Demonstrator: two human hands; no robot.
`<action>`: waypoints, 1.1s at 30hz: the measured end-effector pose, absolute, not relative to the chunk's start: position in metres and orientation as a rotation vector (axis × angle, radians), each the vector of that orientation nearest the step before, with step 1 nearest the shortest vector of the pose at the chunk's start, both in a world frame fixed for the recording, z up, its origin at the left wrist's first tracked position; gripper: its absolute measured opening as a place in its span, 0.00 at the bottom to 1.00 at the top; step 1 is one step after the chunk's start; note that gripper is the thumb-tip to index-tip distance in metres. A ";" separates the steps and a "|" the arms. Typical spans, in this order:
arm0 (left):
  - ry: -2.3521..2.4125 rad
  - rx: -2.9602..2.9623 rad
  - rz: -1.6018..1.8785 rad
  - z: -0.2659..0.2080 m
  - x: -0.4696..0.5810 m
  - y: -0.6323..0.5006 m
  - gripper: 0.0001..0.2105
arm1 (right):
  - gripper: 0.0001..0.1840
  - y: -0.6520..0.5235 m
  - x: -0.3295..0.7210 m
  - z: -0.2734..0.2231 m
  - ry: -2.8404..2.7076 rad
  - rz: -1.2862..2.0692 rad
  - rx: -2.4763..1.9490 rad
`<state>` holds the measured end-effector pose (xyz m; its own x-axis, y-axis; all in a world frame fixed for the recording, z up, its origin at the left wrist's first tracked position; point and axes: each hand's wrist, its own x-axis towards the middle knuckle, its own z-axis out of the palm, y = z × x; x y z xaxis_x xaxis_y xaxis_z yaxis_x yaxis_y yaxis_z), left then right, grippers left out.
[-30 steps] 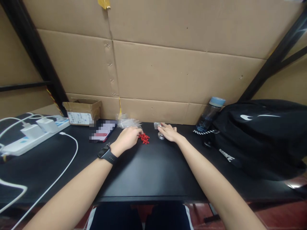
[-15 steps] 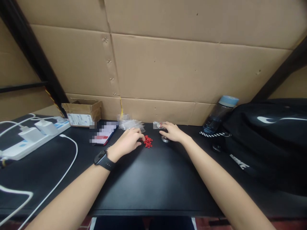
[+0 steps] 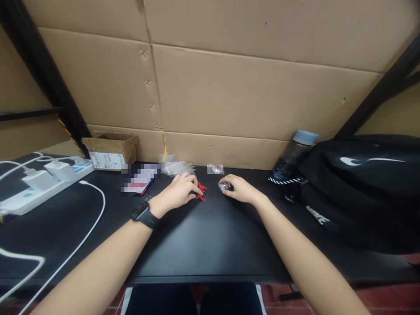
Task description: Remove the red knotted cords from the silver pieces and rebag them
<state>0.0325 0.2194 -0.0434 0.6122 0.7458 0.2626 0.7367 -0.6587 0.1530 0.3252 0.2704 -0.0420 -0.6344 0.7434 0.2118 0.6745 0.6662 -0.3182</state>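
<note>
My left hand (image 3: pixel 180 192), with a black watch (image 3: pixel 141 211) on its wrist, rests at a small pile of red cord loops (image 3: pixel 201 188). The index fingertip touches the loops, and the thumb lies a little apart from it. To the right, my right hand (image 3: pixel 236 188) has its thumb and fingers curled round a small, round, shiny silver piece (image 3: pixel 223 186) on the black table. Part of that piece is hidden by the fingers. Just behind it lies a small clear bag (image 3: pixel 215 169) with a round silver thing and a spot of red inside.
Several clear plastic bags (image 3: pixel 177 166) lie behind my left hand, beside a phone (image 3: pixel 141 179). An open cardboard box (image 3: pixel 113 153) and a white power strip (image 3: pixel 49 186) with cables stand left. On the right are a water bottle (image 3: pixel 293 155) and a black bag (image 3: pixel 364 192).
My right hand has drawn back from the small clear bag and closed round the silver piece. My left index finger has moved onto the red loops. The view has shifted slightly.
</note>
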 end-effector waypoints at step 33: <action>1.468 2.692 0.504 -0.058 0.027 0.232 0.23 | 0.27 0.272 0.328 -0.054 -2.388 0.373 -1.097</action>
<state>0.0271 0.2323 -0.0577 0.5009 0.8241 0.2646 0.8129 -0.5529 0.1829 0.3280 0.2720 -0.0545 -0.5620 0.7661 0.3117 0.6345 0.6411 -0.4317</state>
